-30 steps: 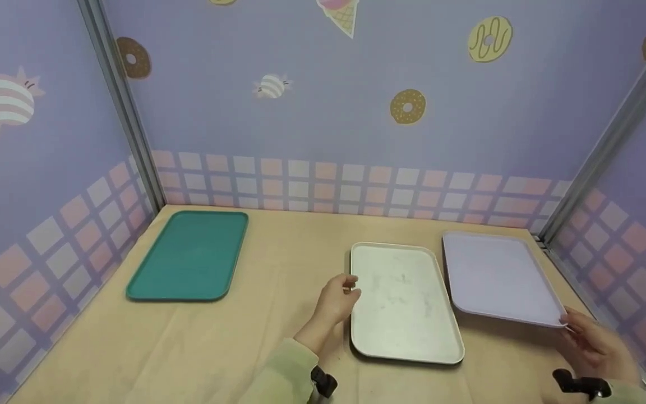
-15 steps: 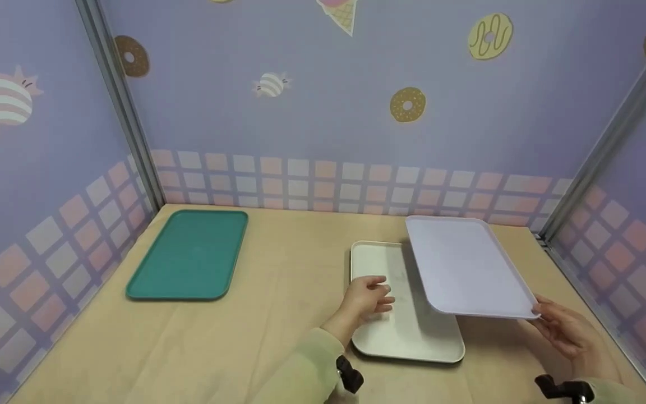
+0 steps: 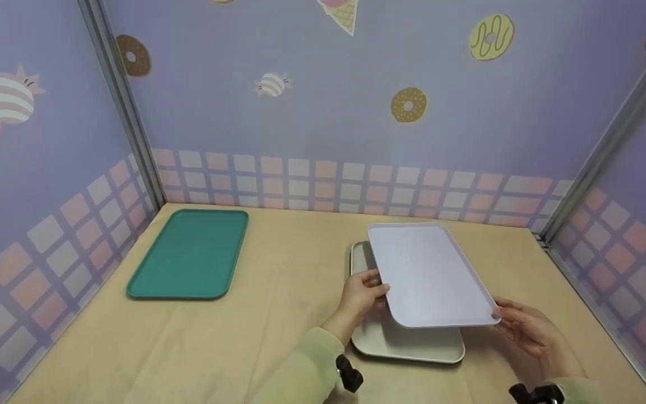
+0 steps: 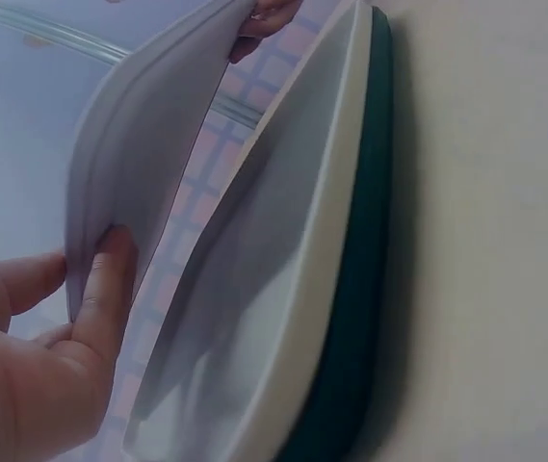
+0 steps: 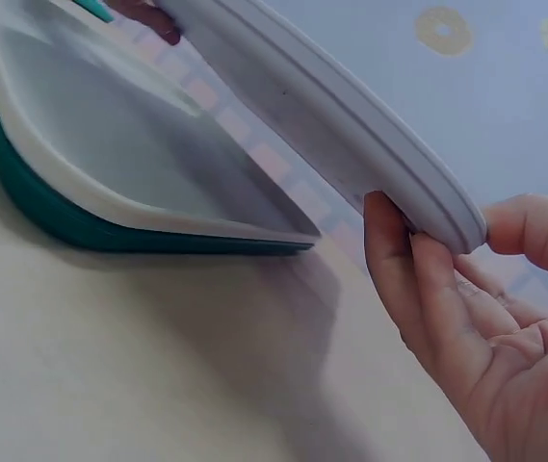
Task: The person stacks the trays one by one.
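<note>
Left hand [image 3: 356, 296] and right hand [image 3: 530, 332] pinch the lilac tray [image 3: 432, 275] by its rim. It looks light and stiff, perhaps slick — opposite edges seem surest.

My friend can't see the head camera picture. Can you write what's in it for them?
A person's left grip and right grip hold a pale lilac tray by its edges, above a cream tray. A green tray lies farther left on the beige table, with a purple patterned wall behind.
</note>
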`<control>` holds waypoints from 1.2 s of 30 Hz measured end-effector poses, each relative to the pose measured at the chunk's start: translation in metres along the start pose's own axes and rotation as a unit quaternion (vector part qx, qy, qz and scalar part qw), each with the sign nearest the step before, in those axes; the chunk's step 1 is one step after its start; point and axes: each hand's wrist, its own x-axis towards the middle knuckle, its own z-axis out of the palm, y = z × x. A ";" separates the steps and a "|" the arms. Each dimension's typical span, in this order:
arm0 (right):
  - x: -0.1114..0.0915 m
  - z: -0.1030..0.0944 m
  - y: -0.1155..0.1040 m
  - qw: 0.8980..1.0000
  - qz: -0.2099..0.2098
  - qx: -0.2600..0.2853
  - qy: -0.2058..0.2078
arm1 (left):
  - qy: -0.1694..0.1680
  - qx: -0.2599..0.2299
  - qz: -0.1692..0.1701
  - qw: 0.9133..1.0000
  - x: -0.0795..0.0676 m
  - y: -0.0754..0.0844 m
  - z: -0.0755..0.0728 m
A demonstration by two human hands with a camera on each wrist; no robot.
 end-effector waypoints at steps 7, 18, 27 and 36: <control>0.006 0.004 0.000 0.992 0.027 -0.107 -0.054 | 0.012 0.014 -0.004 1.000 -0.003 0.000 -0.016; 0.029 0.042 0.011 0.959 0.030 -0.252 0.130 | 0.004 0.019 -0.012 1.000 -0.011 -0.006 -0.038; 0.035 0.056 0.021 0.927 0.015 -0.336 0.166 | 0.013 0.094 0.024 0.995 -0.016 -0.010 -0.051; 0.040 0.063 0.033 0.920 0.013 -0.341 0.191 | 0.013 0.114 0.049 0.992 -0.012 -0.020 -0.057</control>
